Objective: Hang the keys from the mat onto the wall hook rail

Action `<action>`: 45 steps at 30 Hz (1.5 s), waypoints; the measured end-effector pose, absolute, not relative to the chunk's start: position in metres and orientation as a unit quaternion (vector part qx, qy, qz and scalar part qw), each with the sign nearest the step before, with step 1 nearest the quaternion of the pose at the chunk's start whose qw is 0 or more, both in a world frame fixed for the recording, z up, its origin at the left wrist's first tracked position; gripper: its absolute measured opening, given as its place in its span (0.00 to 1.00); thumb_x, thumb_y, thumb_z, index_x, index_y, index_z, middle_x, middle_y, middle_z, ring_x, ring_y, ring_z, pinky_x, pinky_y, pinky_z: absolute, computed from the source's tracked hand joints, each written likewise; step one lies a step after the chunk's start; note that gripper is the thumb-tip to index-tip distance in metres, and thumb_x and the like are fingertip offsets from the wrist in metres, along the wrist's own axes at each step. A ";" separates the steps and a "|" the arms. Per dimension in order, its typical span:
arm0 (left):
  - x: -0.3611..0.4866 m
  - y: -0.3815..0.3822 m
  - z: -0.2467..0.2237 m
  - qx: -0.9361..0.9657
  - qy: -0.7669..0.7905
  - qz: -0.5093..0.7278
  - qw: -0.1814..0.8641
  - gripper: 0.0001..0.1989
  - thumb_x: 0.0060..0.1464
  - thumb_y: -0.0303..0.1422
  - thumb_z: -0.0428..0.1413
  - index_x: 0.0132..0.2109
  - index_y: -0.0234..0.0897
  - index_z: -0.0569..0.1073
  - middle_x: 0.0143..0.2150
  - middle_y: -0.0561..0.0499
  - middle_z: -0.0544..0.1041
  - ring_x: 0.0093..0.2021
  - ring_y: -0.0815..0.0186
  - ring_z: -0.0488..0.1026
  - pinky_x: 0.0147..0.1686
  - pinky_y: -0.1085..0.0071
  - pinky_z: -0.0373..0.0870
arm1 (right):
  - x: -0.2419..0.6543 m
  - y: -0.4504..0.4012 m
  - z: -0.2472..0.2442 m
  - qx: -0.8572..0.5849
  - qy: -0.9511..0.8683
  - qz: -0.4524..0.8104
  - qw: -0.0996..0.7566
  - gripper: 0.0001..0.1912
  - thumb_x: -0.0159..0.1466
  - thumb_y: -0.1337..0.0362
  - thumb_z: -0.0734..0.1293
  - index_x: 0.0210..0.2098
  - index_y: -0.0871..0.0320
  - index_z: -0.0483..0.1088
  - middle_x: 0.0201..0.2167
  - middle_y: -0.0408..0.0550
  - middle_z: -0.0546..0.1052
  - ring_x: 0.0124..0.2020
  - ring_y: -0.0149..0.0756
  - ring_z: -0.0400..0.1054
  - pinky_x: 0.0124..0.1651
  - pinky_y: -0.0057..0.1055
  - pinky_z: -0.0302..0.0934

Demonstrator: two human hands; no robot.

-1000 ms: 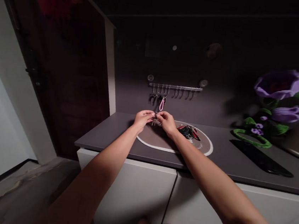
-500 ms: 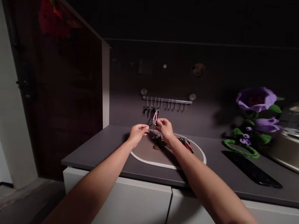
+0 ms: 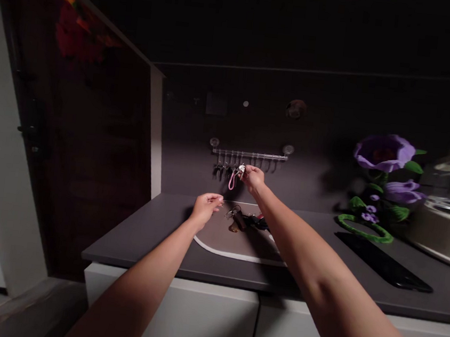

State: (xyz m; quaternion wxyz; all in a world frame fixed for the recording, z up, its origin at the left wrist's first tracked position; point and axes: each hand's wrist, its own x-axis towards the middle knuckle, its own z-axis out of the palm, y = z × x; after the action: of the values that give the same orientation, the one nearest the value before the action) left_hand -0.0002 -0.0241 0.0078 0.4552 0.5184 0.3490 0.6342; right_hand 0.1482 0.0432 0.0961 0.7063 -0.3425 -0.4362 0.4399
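- A dark door (image 3: 70,147) stands on the left, with red and orange flowers painted at the top.
- A dark gray counter (image 3: 140,245) runs across the view, and white cupboards (image 3: 193,320) sit under it.
- A big steel pot (image 3: 449,229) sits on the counter at the right edge.
- Fake purple flowers (image 3: 385,153) stand just left of the pot, and a flat black slab (image 3: 382,261) lies in front of them.
- A green loop (image 3: 363,229) lies on the counter by the flowers.
- A tan oval mat (image 3: 217,237) with a white edge lies on the counter, under the hands.
- A metal hook rail (image 3: 249,154) is stuck to the wall above the mat.
- The left hand (image 3: 205,209) hangs over the mat with its fingers curled together. I cannot tell if it holds anything.
- The right hand (image 3: 252,178) is up just under the rail, pinching a small pale key tag (image 3: 241,168) between finger and thumb.
- A bunch of keys (image 3: 246,220) lies on the mat.
- A pink strap (image 3: 231,180) hangs from a hook, beside small keys (image 3: 220,171).
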 end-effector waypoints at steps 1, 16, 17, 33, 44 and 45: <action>0.000 -0.024 0.007 0.520 0.348 0.634 0.454 0.14 0.34 0.37 0.63 0.30 0.33 0.75 0.26 0.47 0.75 0.26 0.70 0.70 0.25 0.76 0.65 | 0.149 0.046 0.098 -0.344 -0.431 0.443 0.707 0.07 0.55 0.72 0.63 0.22 0.59 0.60 0.16 0.39 0.67 0.17 0.22 0.60 0.26 0.23 0.63; -0.002 -0.022 0.008 0.517 0.363 0.630 0.452 0.14 0.34 0.37 0.63 0.30 0.33 0.75 0.27 0.46 0.76 0.27 0.70 0.71 0.25 0.76 0.64 | 0.142 0.052 0.106 -0.361 -0.412 0.471 0.692 0.12 0.56 0.78 0.57 0.19 0.61 0.61 0.13 0.40 0.65 0.15 0.22 0.59 0.22 0.23 0.64; -0.002 -0.022 0.008 0.515 0.364 0.631 0.452 0.14 0.34 0.37 0.63 0.30 0.33 0.75 0.27 0.46 0.76 0.27 0.70 0.71 0.25 0.76 0.64 | 0.141 0.051 0.106 -0.361 -0.416 0.471 0.689 0.13 0.56 0.79 0.57 0.19 0.61 0.61 0.12 0.40 0.65 0.14 0.22 0.59 0.22 0.23 0.64; -0.004 -0.019 0.006 0.518 0.375 0.626 0.447 0.17 0.34 0.37 0.63 0.32 0.31 0.73 0.27 0.49 0.75 0.27 0.72 0.70 0.25 0.78 0.64 | 0.149 0.057 0.091 -0.391 -0.439 0.447 0.674 0.08 0.57 0.76 0.59 0.24 0.61 0.59 0.15 0.37 0.65 0.15 0.19 0.58 0.23 0.20 0.62; -0.006 -0.020 0.005 0.525 0.384 0.616 0.444 0.16 0.34 0.36 0.62 0.33 0.31 0.73 0.27 0.49 0.74 0.28 0.72 0.70 0.25 0.77 0.64 | 0.156 0.052 0.088 -0.395 -0.485 0.441 0.644 0.06 0.55 0.77 0.62 0.26 0.62 0.62 0.16 0.38 0.65 0.16 0.19 0.56 0.23 0.18 0.57; -0.006 -0.021 0.005 0.526 0.386 0.615 0.444 0.16 0.35 0.35 0.62 0.32 0.31 0.73 0.27 0.49 0.74 0.28 0.72 0.70 0.26 0.77 0.64 | 0.157 0.052 0.087 -0.398 -0.481 0.440 0.645 0.06 0.54 0.77 0.62 0.26 0.62 0.62 0.17 0.38 0.65 0.17 0.19 0.58 0.24 0.18 0.57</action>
State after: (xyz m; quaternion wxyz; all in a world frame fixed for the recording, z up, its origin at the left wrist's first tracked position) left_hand -0.0059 -0.0206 0.0050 0.4439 0.5256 0.3857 0.6147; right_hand 0.1569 0.0517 0.0870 0.6450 -0.3982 -0.4814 0.4402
